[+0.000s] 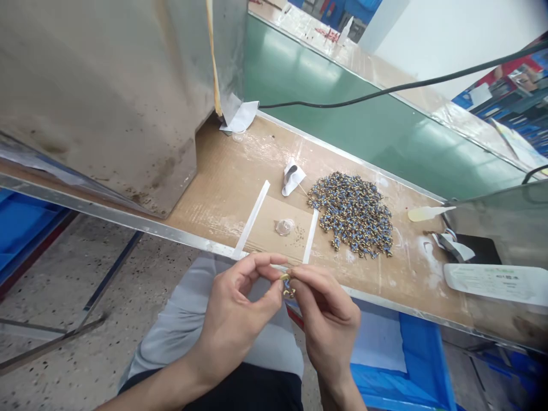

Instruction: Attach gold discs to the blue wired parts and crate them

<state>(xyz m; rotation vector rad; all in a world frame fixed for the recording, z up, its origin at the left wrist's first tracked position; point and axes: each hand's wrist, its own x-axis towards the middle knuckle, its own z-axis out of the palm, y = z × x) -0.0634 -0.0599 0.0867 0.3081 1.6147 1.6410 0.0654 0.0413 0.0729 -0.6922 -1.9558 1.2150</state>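
at nine to eleven o'clock a big grey metal housing (107,97), stained and scuffed, stands on the cardboard-covered bench (222,182), with a blue bin (25,228) below it beside the speckled floor. near the middle, at six o'clock, the left hand (233,314) is curled, thumb and forefinger pinched on a small brass and blue part (286,284); the right hand (327,319) meets it from the other side, its thumb and forefinger also nipped on that same part, so the piece sits between both sets of fingertips, just off the near edge of the bench and above the person's lap. straight up from the hands, toward twelve o'clock, two white strips (252,217) frame a bare cardboard patch where a small clear cap (285,226) lies, and a curled scrap of white tape (293,178) lies beyond it. at one o'clock from the hands spreads a heap of like brass and blue parts (353,214), well apart from the fingers. a black cable (385,88) crosses over the green belt (342,108) behind. at three o'clock lie a pale spatula-like stick (426,213) and a white labelled packet (496,281) with green print too blurred to read. a blue crate (411,354) sits under the bench at five o'clock.
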